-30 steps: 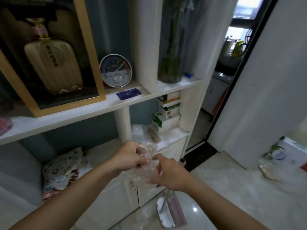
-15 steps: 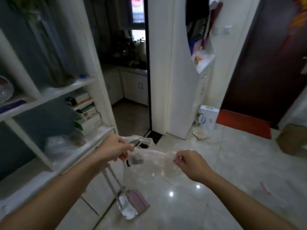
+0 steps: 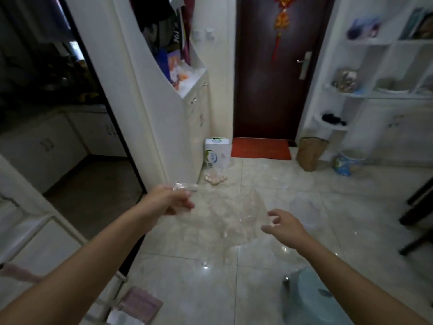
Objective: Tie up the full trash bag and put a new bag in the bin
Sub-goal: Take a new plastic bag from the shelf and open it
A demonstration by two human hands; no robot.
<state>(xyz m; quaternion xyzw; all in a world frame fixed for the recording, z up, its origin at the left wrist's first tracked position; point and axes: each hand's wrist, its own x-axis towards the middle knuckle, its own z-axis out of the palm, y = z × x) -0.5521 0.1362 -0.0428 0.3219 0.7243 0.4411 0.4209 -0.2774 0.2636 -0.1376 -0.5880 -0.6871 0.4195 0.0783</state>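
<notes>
A thin clear plastic bag (image 3: 225, 212) hangs spread out in the air over the tiled floor between my hands. My left hand (image 3: 173, 200) is shut on the bag's upper left corner, and a crumpled bit of film sticks out above the fingers. At the bag's right edge, my right hand (image 3: 285, 227) has its fingers apart and grips nothing. A pale blue-green rounded bin (image 3: 307, 299) shows at the bottom right, partly behind my right forearm. No full trash bag is in view.
A white cabinet (image 3: 182, 118) stands ahead on the left, with a carton (image 3: 216, 153) and a small bag (image 3: 214, 178) at its foot. Further back are a red mat (image 3: 261, 148), a brown sack (image 3: 310, 152) and a bucket (image 3: 346, 164). Dark furniture legs (image 3: 417, 207) are at the right. A pink dustpan (image 3: 140, 303) lies at the lower left.
The view has swung right from the shelves to the entrance hall. The bag went from crumpled to spread out. My right hand has let go of its edge and opened.
</notes>
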